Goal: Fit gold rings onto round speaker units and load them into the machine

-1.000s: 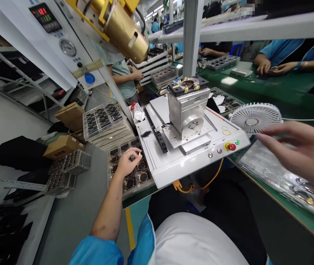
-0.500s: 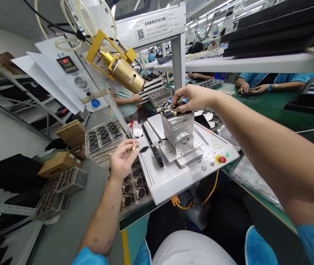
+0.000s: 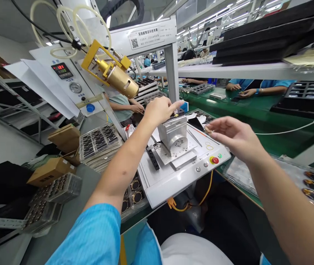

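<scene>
My left hand [image 3: 159, 109] is over the top of the silver metal fixture block [image 3: 173, 133], its thumb stretched to the right and its other fingers hidden behind the hand. A black holder [image 3: 178, 112] on the block shows partly beneath it. Right of the block, my right hand [image 3: 233, 138] is raised in the air with thumb and fingers closed around a small tan piece [image 3: 208, 129], too small to name. Below the left forearm, a black slotted strip [image 3: 153, 159] lies on the white machine bed [image 3: 159, 186].
A gold dispensing head [image 3: 122, 81] hangs above at left. Trays of dark parts [image 3: 98, 141] are stacked beside the machine. A red stop button [image 3: 215, 160] is on the front edge. A plastic sheet with watch-like parts [image 3: 313, 184] lies at right. Co-workers' hands [image 3: 247, 92] are across the bench.
My right hand has left the block's top and moved right and toward me. My left hand has moved from beside the bed up over the block. The view has shifted slightly.
</scene>
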`<state>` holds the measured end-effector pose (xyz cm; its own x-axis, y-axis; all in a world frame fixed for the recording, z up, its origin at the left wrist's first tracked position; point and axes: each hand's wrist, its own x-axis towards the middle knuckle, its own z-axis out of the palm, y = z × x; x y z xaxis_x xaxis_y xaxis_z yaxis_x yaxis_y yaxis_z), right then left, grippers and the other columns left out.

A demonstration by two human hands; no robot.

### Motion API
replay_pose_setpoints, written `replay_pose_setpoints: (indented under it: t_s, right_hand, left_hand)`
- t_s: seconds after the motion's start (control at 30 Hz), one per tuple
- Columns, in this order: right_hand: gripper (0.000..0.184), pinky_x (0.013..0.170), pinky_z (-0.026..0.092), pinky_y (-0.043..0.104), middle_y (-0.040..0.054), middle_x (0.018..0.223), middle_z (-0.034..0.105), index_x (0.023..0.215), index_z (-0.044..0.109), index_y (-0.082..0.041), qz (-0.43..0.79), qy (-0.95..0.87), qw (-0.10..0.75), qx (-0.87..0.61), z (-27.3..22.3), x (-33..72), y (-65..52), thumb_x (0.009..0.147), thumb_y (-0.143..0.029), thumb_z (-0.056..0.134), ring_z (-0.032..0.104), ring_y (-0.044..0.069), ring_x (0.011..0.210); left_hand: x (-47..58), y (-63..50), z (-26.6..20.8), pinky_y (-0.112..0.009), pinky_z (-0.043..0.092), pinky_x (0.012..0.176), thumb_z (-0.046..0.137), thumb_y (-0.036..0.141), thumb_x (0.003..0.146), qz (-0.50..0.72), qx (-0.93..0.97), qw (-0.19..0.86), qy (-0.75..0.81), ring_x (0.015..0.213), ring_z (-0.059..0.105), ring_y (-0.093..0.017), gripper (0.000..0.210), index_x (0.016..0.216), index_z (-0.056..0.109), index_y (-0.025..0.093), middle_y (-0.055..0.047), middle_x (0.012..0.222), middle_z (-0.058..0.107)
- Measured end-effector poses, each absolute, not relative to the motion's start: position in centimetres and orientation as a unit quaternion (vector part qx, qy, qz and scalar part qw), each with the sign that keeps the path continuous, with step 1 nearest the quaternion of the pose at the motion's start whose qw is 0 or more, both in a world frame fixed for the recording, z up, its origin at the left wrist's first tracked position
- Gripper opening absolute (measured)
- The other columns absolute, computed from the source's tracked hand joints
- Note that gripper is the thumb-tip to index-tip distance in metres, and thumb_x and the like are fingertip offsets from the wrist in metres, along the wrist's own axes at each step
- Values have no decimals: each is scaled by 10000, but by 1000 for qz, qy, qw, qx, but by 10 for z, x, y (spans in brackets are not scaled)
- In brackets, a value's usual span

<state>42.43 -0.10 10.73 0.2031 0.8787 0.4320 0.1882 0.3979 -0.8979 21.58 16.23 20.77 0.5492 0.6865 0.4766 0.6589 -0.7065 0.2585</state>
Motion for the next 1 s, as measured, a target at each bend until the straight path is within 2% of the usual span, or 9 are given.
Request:
replay_pose_setpoints:
  t_s: [0.13,0.23,0.3,0.4,0.57,0.63,0.73,0.87,1.0]
  right_hand:
    - [361,898,630,427,108,1049,761,981,730,-251,319,-470,602,-561,46,459,-46,711,-426,895,734,313,1011]
    - [400,841,641,445,112,1019,760,1047,712,-279,357,-418,572,-609,-1,476,-60,715,-437,868,745,333,944]
    - [535,775,644,459,109,962,757,1185,677,-265,372,-416,531,-638,-26,479,-59,706,-444,837,749,332,849]
    - [744,713,617,445,84,895,752,1425,576,-198,333,-476,440,-685,-51,475,-49,743,-438,752,720,292,725]
    - [809,760,558,404,76,896,754,1584,441,-171,259,-568,314,-716,-74,461,-36,826,-342,668,703,280,751]
    - [847,772,543,401,97,931,746,1627,347,-133,245,-580,290,-721,-79,457,-35,856,-333,635,703,290,786]
    - [876,799,530,407,124,974,729,1641,233,-84,241,-583,279,-724,-83,453,-35,885,-335,597,700,302,816]
    - [887,813,521,413,139,991,723,1598,195,-63,240,-563,291,-736,-85,446,-32,866,-329,618,702,324,858]
    - [916,812,519,408,142,993,726,1585,168,-67,222,-547,315,-743,-89,442,-28,846,-312,651,705,331,894]
  left_hand:
    - [193,156,200,-339,519,831,375,700,1016,251,922,61,288,812,705,-242,681,725,697,175,-67,716,700]
    - [176,155,186,-405,509,1033,465,720,977,235,939,67,242,1164,694,-314,618,1076,744,176,-111,1142,766]
    - [171,158,177,-501,416,1183,595,745,897,237,939,54,243,1398,560,-372,687,1278,684,180,-145,1417,663]
    - [168,159,170,-600,291,1262,655,764,842,228,940,53,248,1528,406,-408,794,1385,621,186,-167,1560,547]
    - [155,121,142,-618,280,1270,474,727,969,351,910,58,212,1505,457,-352,643,1352,636,237,-136,1476,623]
    - [147,92,110,-592,392,1222,525,675,974,438,878,83,176,1397,578,-325,540,1281,671,256,-113,1372,690]
    - [138,46,41,-492,583,1028,585,560,992,506,825,203,150,1123,727,-269,340,1122,728,280,-82,1131,764]
    - [131,-9,-43,-434,608,928,605,469,1001,496,746,360,259,1035,722,-262,264,1058,729,244,-110,1055,747]
    - [123,-47,-79,-421,605,887,635,455,983,418,742,453,263,986,723,-270,245,1011,731,232,-116,999,749]
